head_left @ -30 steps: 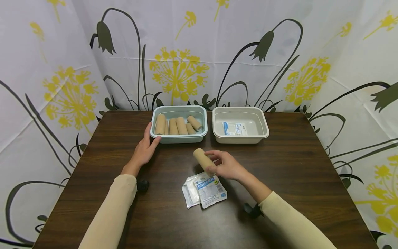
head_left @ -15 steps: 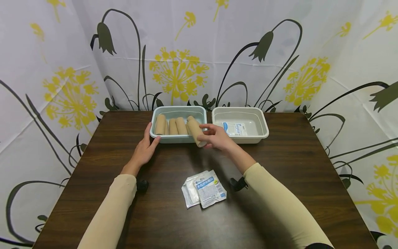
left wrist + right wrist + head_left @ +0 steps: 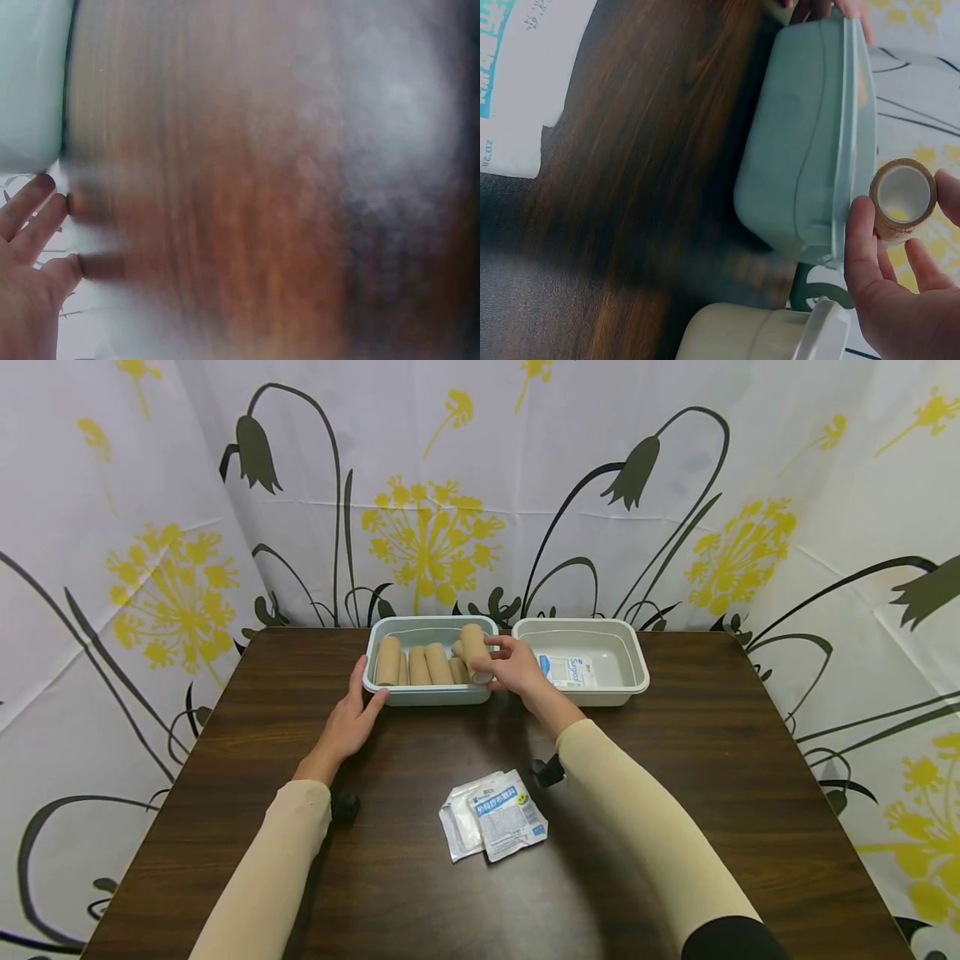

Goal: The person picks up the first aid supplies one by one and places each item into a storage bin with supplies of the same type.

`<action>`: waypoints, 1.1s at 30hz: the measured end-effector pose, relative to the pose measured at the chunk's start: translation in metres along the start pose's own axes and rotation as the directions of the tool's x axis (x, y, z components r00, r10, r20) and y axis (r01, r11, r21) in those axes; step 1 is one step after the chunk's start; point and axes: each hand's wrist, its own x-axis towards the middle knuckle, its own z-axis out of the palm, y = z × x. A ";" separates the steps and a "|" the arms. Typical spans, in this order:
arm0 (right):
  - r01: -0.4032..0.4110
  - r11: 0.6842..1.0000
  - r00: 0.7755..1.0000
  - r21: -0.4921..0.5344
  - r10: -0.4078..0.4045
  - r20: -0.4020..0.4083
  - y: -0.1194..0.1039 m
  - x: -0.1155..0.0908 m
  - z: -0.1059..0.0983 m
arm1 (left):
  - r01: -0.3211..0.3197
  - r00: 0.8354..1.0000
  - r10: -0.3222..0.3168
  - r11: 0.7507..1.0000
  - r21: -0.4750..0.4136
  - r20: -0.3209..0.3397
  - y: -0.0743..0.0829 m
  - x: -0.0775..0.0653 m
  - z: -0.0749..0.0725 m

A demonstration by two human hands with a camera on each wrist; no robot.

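Note:
My right hand [image 3: 517, 667] pinches a tan roll [image 3: 474, 652] between thumb and fingers, over the right end of the pale blue-green tray [image 3: 442, 695]. In the right wrist view, this roll [image 3: 881, 219] shows its hollow, whitish core end-on, above the tray rim. Several similar tan rolls [image 3: 418, 666] lie inside the tray. At the tray's left front corner, my left hand [image 3: 347, 722] rests with fingers along the outer wall and the thumb near the front rim. The left wrist view shows part of this hand [image 3: 34, 270] below the tray's wall [image 3: 30, 82].
A cream tray [image 3: 577, 697] stands to the right of the blue-green one and holds a white-and-blue packet marked "Surgical" [image 3: 566, 671]. Two overlapping dressing packets [image 3: 510, 818] lie on the dark wooden table [image 3: 405, 893]. A flowered curtain [image 3: 450, 443] hangs behind the table.
My right hand has carried the tan roll from above the dressing packets, forward and slightly left, to over the blue-green tray's right end. The left hand stays at the tray's left corner.

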 end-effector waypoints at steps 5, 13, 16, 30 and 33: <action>0.064 0.995 0.997 -0.077 -0.067 -0.036 0.000 0.005 0.002 | -0.003 1.000 0.003 1.000 -0.001 -0.009 0.002 -0.001 0.000; 0.134 0.972 0.990 -0.195 -0.138 -0.011 0.004 0.004 0.003 | 0.000 1.000 0.000 1.000 -0.003 -0.005 0.003 -0.003 0.000; 0.164 0.958 0.986 -0.235 -0.169 -0.002 0.006 -0.001 0.000 | -0.001 1.000 0.001 1.000 -0.003 -0.004 0.003 -0.003 0.000; 0.321 0.877 0.943 -0.357 -0.263 0.203 0.022 -0.053 -0.037 | -0.001 1.000 0.001 1.000 0.004 -0.010 0.003 0.000 0.000; 0.371 0.832 0.923 -0.412 -0.280 0.265 0.031 -0.067 -0.043 | 0.008 1.000 -0.008 1.000 0.002 -0.002 0.003 -0.001 0.000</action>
